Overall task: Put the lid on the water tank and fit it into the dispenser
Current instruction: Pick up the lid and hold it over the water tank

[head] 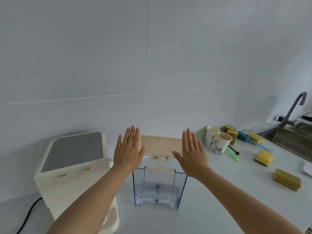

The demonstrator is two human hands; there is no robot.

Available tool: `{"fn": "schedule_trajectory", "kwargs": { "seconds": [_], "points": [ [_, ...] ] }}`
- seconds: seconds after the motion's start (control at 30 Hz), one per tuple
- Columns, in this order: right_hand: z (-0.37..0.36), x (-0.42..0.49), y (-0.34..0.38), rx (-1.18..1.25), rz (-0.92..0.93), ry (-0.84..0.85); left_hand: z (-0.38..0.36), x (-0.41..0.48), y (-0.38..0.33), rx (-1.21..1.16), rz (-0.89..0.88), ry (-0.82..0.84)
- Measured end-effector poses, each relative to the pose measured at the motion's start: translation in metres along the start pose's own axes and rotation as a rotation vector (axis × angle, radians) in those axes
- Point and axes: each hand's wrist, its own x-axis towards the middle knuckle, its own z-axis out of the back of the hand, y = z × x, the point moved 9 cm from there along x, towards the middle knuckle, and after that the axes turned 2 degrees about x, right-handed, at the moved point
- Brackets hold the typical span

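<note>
both hands flat, fingers spread: left hand [128, 150], right hand [191, 153]. cream lid [160, 144] between the fingertips, clear tank [159, 188] under it.

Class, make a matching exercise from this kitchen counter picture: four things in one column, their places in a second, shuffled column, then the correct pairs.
Things
1. cream water dispenser
2. clear blue-tinted plastic water tank
3. two white paper cups
4. grey curved tap

Places
A. over the sink, far right
B. between the forearms, centre
C. left of the tank
D. near the wall, right of the hands

Pairs: 1-C, 2-B, 3-D, 4-A
</note>
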Motion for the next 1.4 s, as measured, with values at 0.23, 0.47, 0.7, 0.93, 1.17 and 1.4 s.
{"fn": "schedule_trajectory", "kwargs": {
  "seconds": [0.23,0.47,0.7,0.93,1.17,1.4],
  "points": [
    [-0.033,-0.013,-0.006,0.054,-0.035,0.065,-0.026,-0.009,0.006,0.010,0.000,0.030],
    [-0.032,-0.004,-0.015,0.151,-0.170,0.142,-0.039,0.002,0.011,-0.264,0.211,0.218],
    [-0.017,0.027,-0.041,0.293,-0.337,0.072,-0.048,0.024,0.022,-0.412,0.384,0.303],
    [-0.028,0.044,-0.055,0.632,-0.395,0.102,-0.061,0.047,0.024,-0.352,0.365,0.367],
    [-0.037,0.052,-0.054,0.823,-0.387,0.132,-0.065,0.058,0.030,-0.477,0.405,0.346],
    [-0.029,0.051,-0.057,0.919,-0.388,0.087,-0.054,0.066,0.030,-0.555,0.341,0.251]
  ]
}}
